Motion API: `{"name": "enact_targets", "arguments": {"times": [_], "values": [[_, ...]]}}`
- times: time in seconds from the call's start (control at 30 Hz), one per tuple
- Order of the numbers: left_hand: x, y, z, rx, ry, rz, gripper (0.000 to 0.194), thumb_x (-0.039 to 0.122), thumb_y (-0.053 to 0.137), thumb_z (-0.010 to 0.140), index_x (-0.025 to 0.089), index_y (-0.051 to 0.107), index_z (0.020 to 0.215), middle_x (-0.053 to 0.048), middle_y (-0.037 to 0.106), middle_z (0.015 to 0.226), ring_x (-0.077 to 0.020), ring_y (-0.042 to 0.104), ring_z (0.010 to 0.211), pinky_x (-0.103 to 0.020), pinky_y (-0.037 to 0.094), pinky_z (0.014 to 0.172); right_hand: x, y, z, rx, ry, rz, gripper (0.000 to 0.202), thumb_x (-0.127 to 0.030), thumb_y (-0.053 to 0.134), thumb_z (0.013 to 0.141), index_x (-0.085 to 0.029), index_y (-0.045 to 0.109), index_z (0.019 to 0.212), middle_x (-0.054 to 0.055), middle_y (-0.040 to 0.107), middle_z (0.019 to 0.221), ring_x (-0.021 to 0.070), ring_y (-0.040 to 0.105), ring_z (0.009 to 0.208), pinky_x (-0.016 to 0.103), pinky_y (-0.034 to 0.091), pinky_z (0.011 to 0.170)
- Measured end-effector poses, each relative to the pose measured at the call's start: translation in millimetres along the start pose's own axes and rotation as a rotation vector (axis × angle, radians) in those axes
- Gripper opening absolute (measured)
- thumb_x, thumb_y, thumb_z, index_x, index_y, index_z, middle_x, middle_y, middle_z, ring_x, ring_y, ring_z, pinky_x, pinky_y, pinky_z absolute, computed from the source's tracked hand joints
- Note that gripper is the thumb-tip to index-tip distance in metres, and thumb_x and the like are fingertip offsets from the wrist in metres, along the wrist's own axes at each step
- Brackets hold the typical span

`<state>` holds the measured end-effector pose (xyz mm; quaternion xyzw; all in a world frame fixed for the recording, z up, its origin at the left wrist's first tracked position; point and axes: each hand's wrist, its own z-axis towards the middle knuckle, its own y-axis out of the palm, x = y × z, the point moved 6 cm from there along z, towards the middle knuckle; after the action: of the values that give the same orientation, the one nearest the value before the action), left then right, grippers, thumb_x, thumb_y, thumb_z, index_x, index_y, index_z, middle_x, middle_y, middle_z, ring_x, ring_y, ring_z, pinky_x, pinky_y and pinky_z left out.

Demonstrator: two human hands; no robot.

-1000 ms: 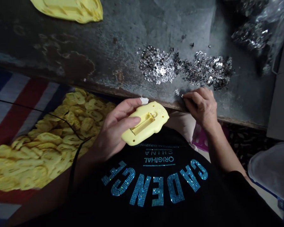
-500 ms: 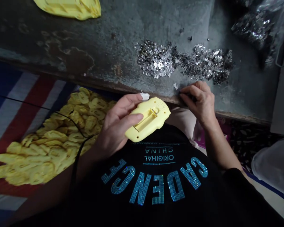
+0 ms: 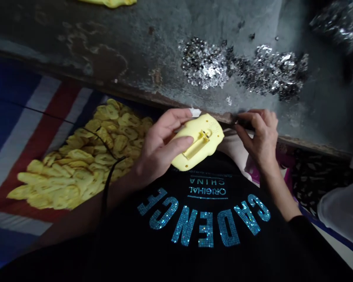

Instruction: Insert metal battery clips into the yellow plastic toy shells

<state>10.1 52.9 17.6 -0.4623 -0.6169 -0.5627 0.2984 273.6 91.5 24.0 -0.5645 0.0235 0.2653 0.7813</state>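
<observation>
My left hand (image 3: 160,147) grips a yellow plastic casing (image 3: 210,143), thumb across its face and fingers behind. An oblong battery compartment lies open in the casing, with small metal contacts at its upper end. White tape (image 3: 195,112) wraps a fingertip of this hand. At the table's front edge, my right hand (image 3: 263,133) is closed in a pinch, with a tiny metal piece (image 3: 236,122) just showing at the fingertips; its shape is too small to make out. One loose metal clip (image 3: 228,100) lies on the table near that hand.
Heaps of small shiny metal clips (image 3: 206,64) lie on the worn metal table (image 3: 153,43). More sit in a bag (image 3: 341,23) at the far right. Many yellow casings (image 3: 79,164) are piled on striped cloth (image 3: 26,133) at left, with a black cable (image 3: 41,111) across them.
The right hand has pulled back slightly from the tabletop to its edge, fingers still pinched. The casing stays in the left hand. The whole view has shifted a little.
</observation>
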Motion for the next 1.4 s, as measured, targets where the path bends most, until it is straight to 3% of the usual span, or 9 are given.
{"name": "enact_targets", "arguments": {"times": [0.13, 0.23, 0.33, 0.4, 0.6, 0.87, 0.97, 1.07, 1.4], "values": [[-1, 4.5, 1, 0.001, 0.002, -0.016, 0.044, 0.032, 0.083, 0.097, 0.022, 0.076, 0.139, -0.005, 0.084, 0.127, -0.0243, 0.083, 0.112, -0.033, 0.07, 0.095, -8, 1, -9, 0.106, -0.056, 0.022, 0.009, -0.035, 0.073, 0.11, -0.029, 0.079, 0.11, 0.006, 0.084, 0.114, 0.0301, 0.072, 0.106, 0.052, 0.053, 0.095], [0, 7.2, -1, 0.013, 0.002, -0.05, 0.038, 0.033, 0.077, 0.1, 0.023, 0.076, 0.136, -0.005, 0.084, 0.121, -0.0229, 0.082, 0.109, -0.033, 0.069, 0.094, -22, -8, -8, 0.116, -0.049, 0.39, 0.005, -0.03, 0.075, 0.108, -0.03, 0.078, 0.104, 0.003, 0.085, 0.104, 0.0269, 0.078, 0.099, 0.05, 0.058, 0.094], [1, 11.3, -5, 0.021, -0.004, -0.058, 0.033, 0.034, 0.073, 0.103, 0.024, 0.077, 0.135, -0.005, 0.084, 0.12, -0.0231, 0.081, 0.108, -0.034, 0.068, 0.092, -38, -16, 4, -0.077, 0.061, 0.835, 0.004, -0.031, 0.086, 0.101, -0.033, 0.084, 0.104, 0.001, 0.086, 0.099, 0.026, 0.08, 0.094, 0.047, 0.065, 0.089], [3, 15.6, -8, 0.006, 0.008, -0.07, 0.032, 0.035, 0.073, 0.104, 0.025, 0.077, 0.135, -0.004, 0.084, 0.122, -0.0232, 0.081, 0.107, -0.035, 0.067, 0.091, -49, -20, 13, -0.282, 0.108, 0.943, 0.006, -0.033, 0.091, 0.098, -0.035, 0.089, 0.103, 0.001, 0.087, 0.097, 0.0256, 0.081, 0.091, 0.045, 0.068, 0.087], [11, 25.5, -16, -0.011, 0.029, 0.01, 0.033, 0.037, 0.072, 0.107, 0.023, 0.075, 0.137, -0.005, 0.082, 0.129, -0.0267, 0.078, 0.118, -0.037, 0.063, 0.101, -62, -33, 32, -0.543, 0.107, 0.969, 0.014, -0.037, 0.09, 0.101, -0.036, 0.092, 0.114, 0.001, 0.089, 0.107, 0.0226, 0.083, 0.096, 0.042, 0.071, 0.09], [18, 33.7, -22, -0.038, 0.034, 0.025, 0.031, 0.04, 0.073, 0.107, 0.026, 0.071, 0.134, -0.003, 0.077, 0.123, -0.0249, 0.076, 0.108, -0.035, 0.063, 0.09, -67, -26, 42, -0.652, 0.26, 1.013, 0.029, -0.04, 0.103, 0.085, -0.028, 0.082, 0.1, -0.001, 0.08, 0.094, 0.0191, 0.076, 0.082, 0.035, 0.068, 0.078], [19, 35.8, -23, -0.021, -0.061, 0.067, 0.029, 0.039, 0.071, 0.106, 0.028, 0.07, 0.132, -0.002, 0.075, 0.124, -0.0263, 0.077, 0.113, -0.036, 0.062, 0.094, -71, -24, 49, -0.692, 0.199, 1.037, 0.025, -0.028, 0.1, 0.086, -0.028, 0.078, 0.099, -0.002, 0.08, 0.093, 0.0172, 0.075, 0.083, 0.031, 0.066, 0.076], [21, 38.0, -23, -0.063, -0.048, 0.058, 0.029, 0.038, 0.071, 0.106, 0.028, 0.068, 0.134, -0.002, 0.074, 0.124, -0.0251, 0.075, 0.11, -0.037, 0.06, 0.094, -73, -23, 57, -0.748, 0.122, 1.036, 0.026, -0.02, 0.097, 0.086, -0.028, 0.075, 0.097, -0.004, 0.079, 0.093, 0.0138, 0.076, 0.082, 0.026, 0.065, 0.074], [14, 32.3, -23, -0.011, -0.021, 0.116, 0.041, 0.043, 0.077, 0.102, 0.028, 0.074, 0.14, -0.005, 0.077, 0.123, -0.0269, 0.075, 0.105, -0.038, 0.058, 0.089, -76, -21, 70, -0.828, 0.006, 0.775, 0.023, -0.034, 0.089, 0.087, -0.029, 0.069, 0.098, -0.001, 0.077, 0.084, 0.0186, 0.07, 0.07, 0.034, 0.06, 0.06]]}}
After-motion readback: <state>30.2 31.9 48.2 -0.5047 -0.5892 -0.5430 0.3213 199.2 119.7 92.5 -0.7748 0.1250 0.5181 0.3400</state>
